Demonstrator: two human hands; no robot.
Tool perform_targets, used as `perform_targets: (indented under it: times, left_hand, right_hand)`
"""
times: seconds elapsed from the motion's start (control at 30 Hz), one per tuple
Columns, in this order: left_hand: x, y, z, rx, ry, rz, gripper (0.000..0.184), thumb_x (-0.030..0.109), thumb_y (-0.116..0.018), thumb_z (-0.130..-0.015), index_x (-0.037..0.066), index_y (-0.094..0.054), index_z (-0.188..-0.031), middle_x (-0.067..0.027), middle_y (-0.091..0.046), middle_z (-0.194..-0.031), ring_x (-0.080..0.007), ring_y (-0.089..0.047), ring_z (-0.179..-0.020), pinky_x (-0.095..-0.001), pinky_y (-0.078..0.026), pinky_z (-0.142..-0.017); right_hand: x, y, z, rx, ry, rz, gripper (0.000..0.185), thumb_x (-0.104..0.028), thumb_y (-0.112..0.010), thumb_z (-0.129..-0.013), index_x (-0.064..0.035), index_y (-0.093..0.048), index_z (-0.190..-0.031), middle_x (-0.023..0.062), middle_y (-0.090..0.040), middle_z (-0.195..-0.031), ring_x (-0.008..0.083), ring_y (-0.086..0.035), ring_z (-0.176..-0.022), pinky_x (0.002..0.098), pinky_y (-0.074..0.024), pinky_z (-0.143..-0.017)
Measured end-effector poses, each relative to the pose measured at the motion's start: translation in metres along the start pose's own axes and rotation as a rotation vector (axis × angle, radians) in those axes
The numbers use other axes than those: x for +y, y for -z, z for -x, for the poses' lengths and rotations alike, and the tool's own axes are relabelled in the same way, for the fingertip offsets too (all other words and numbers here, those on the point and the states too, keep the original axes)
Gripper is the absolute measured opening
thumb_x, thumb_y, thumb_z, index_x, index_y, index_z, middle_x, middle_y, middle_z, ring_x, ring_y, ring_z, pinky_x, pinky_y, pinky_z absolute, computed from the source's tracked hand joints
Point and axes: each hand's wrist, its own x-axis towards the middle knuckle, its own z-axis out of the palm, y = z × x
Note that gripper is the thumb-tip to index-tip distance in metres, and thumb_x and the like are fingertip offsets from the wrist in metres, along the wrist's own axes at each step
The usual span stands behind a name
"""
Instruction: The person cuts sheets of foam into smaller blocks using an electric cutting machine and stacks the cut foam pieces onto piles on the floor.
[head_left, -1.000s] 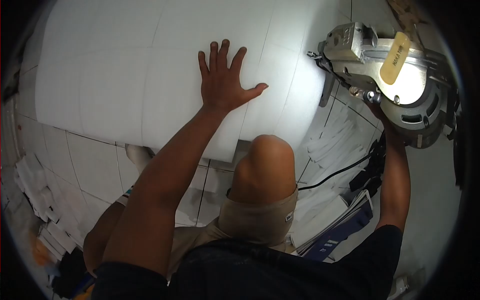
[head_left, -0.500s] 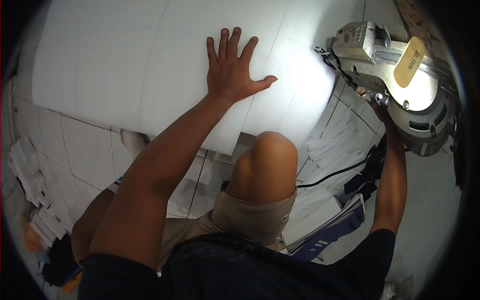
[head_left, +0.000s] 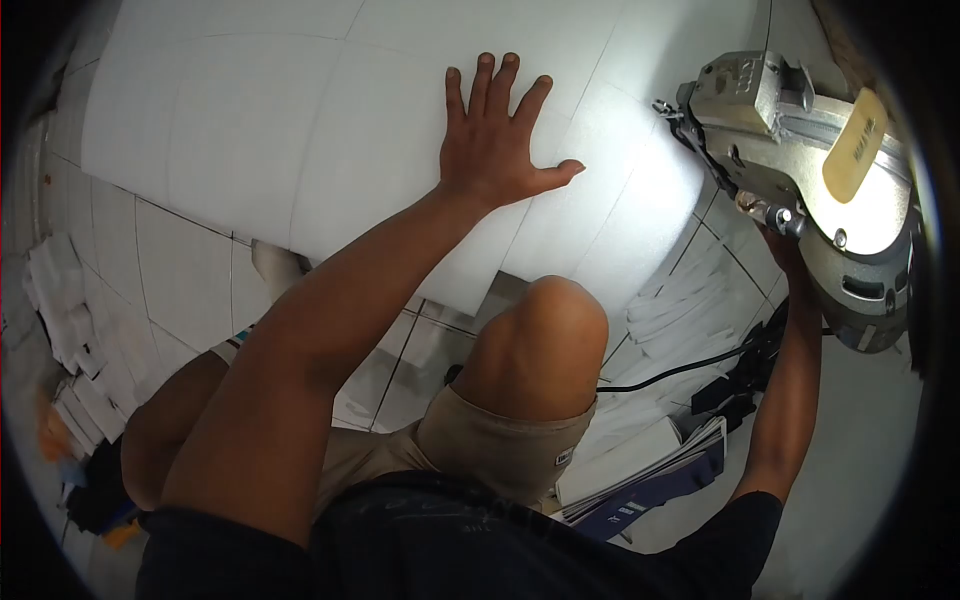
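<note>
My left hand (head_left: pixel 495 140) lies flat, fingers spread, on a large white foam-like sheet (head_left: pixel 230 120) marked with thin lines. At the right, my right hand (head_left: pixel 780 248) reaches up behind a metal electric cutting machine (head_left: pixel 760 160) and holds it. The machine's body hides most of those fingers. A pale yellow oval plate (head_left: pixel 855 145) sits on top of the machine. Its front end is over the sheet's right edge, where a bright light falls. The blade does not show.
Under the sheet is a tiled floor (head_left: pixel 180 250). A black cable (head_left: pixel 680 380) runs behind my raised knee (head_left: pixel 560 330). White offcuts (head_left: pixel 660 310) and a blue-covered stack of boards or folders (head_left: pixel 650 500) lie to the right. More white pieces (head_left: pixel 65 310) and dark cloth (head_left: pixel 100 495) are at the left.
The view has shifted, so most things sit a little farther right. The machine and my right arm appear slightly lower. My left hand stays flat on the sheet.
</note>
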Motion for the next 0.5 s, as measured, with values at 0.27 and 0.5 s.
perform_targets:
  times: [0.27, 0.5]
  left_hand:
    - [0.0, -0.003, 0.003, 0.013, -0.005, 0.006, 0.092, 0.07, -0.069, -0.064, 0.014, -0.047, -0.134, -0.0207, -0.037, -0.139, -0.0406, -0.028, -0.136, -0.0665, -0.016, -0.108]
    - [0.004, -0.002, 0.002, 0.004, 0.008, 0.021, 0.093, 0.07, -0.069, -0.064, 0.015, -0.047, -0.136, -0.0205, -0.038, -0.14, -0.0406, -0.026, -0.137, -0.0653, -0.012, -0.109]
  right_hand:
    - [0.01, -0.003, -0.002, -0.029, 0.227, 0.548, 0.062, -0.054, -0.063, -0.083, -0.0077, -0.054, -0.123, 0.0154, -0.057, -0.114, 0.0322, -0.058, -0.106, 0.0473, -0.0448, -0.095]
    - [-0.018, 0.015, -0.025, -0.081, 0.237, 0.303, 0.034, -0.042, -0.063, -0.088, -0.0102, -0.06, -0.098, 0.0039, -0.059, -0.088, 0.0202, -0.06, -0.08, 0.0381, -0.0495, -0.074]
